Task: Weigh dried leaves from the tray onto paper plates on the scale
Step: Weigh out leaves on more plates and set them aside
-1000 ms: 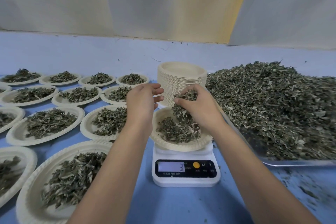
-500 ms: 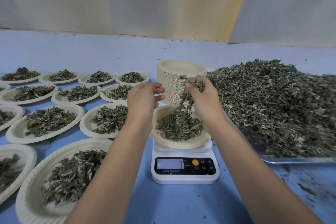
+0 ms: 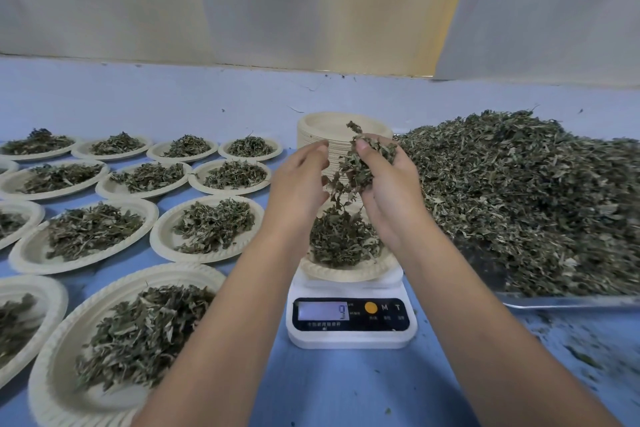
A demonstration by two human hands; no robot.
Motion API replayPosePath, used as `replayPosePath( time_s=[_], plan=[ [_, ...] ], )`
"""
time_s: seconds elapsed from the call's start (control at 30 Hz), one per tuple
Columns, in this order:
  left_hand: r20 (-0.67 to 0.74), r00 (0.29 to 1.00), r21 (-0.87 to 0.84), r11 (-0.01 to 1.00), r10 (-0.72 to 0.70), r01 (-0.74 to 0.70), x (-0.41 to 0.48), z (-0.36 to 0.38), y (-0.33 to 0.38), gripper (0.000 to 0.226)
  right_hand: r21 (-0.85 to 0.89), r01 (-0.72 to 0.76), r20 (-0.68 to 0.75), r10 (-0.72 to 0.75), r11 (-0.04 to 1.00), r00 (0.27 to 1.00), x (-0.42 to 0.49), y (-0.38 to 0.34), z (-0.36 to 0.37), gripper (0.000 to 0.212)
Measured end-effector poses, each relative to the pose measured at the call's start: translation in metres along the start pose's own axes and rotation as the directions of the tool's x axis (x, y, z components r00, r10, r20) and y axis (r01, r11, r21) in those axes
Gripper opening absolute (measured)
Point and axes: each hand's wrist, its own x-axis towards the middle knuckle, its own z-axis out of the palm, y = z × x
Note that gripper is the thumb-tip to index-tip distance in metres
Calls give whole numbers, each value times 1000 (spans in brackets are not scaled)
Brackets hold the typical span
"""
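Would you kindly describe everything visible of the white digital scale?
The white plastic digital scale stands flat on the blue table, rounded at its corners. Its black front panel carries a lit display whose visible digit reads 9, a round orange button and keys marked M and T. A cream paper plate heaped with dried green leaves sits on its platform.

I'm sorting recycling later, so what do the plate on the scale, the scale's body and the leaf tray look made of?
Plate: matte cream moulded pulp or paper, embossed rim.
Scale: smooth white plastic, glossy black display panel.
Tray: probably metal; its thin edge shines silvery.
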Motion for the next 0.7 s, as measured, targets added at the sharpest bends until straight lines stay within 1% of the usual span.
replayPosePath(
  time_s=[0.17, 0.23, 0.27, 0.33, 0.4, 0.5, 0.7],
  plan=[
    [97, 994, 78, 995, 56, -64, -3, 2, -2, 35, -15, 25, 1, -25, 1000, 1000, 0, 1, 0, 12],
    [96, 989, 134, 983, 110, -123, -3, 3, -5, 38, 8, 28, 2, -28, 1000, 1000, 0, 2, 1, 14],
    [85, 984, 183, 968, 158, -171, -2, 4, -7, 39, 11, 24, 5, -24, 1000, 1000, 1, 3, 1, 14],
    [53, 958, 331, 900, 281, -283, -3, 5, -10, 37, -2, 21, 10, -21, 1000, 1000, 1, 4, 2, 14],
    [11, 929, 427, 838, 371, -340, -4, 5, -11, 33, -10, 25, 16, -25, 1000, 1000, 1, 5, 2, 15],
    [-48, 906, 434, 825, 421, -361, -4, 3, -11, 24, -13, 29, 19, -29, 1000, 999, 1, 5, 2, 15],
    [-105, 900, 391, 850, 423, -353, 1, -4, -8, 20, -6, 21, -31, -22, 1000, 999, 4, 1, -3, 11]
  ],
)
